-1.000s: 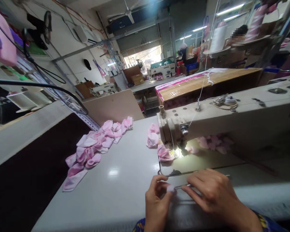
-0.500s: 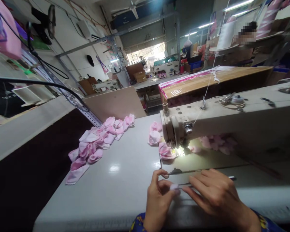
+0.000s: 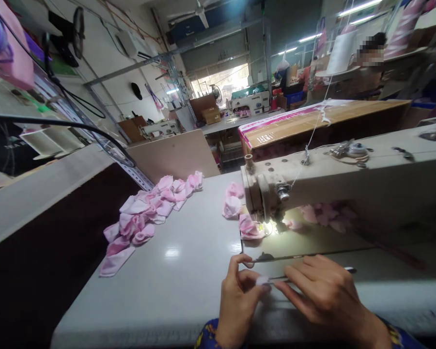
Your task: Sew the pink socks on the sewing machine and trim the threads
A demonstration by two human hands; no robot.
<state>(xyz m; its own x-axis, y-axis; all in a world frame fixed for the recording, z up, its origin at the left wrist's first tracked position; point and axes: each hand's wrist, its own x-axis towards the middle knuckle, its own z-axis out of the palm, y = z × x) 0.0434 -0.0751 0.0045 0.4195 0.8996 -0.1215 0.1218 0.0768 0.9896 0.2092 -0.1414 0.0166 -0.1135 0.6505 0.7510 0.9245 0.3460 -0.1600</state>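
My left hand point(image 3: 238, 298) pinches a small pale pink scrap of cloth point(image 3: 262, 280) between thumb and forefinger, over the front edge area of the sewing table. Closed around a slim metal tool, my right hand point(image 3: 321, 288) holds its thin dark prongs against the cloth; it looks like tweezers point(image 3: 350, 270), with the rear end showing past the knuckles. Just beyond both hands stands a sewing machine point(image 3: 334, 182), its needle area lit. A pink cloth piece point(image 3: 252, 228) lies left of the needle, and more pink pieces point(image 3: 327, 215) lie under the machine's arm.
A heap of pink and white cloth pieces point(image 3: 141, 218) lies along the left of the white table point(image 3: 181, 291). Behind the machine is a cardboard box point(image 3: 312, 121). A thread cone point(image 3: 341, 53) stands at upper right, its thread running down to the machine. Another person sits farther back.
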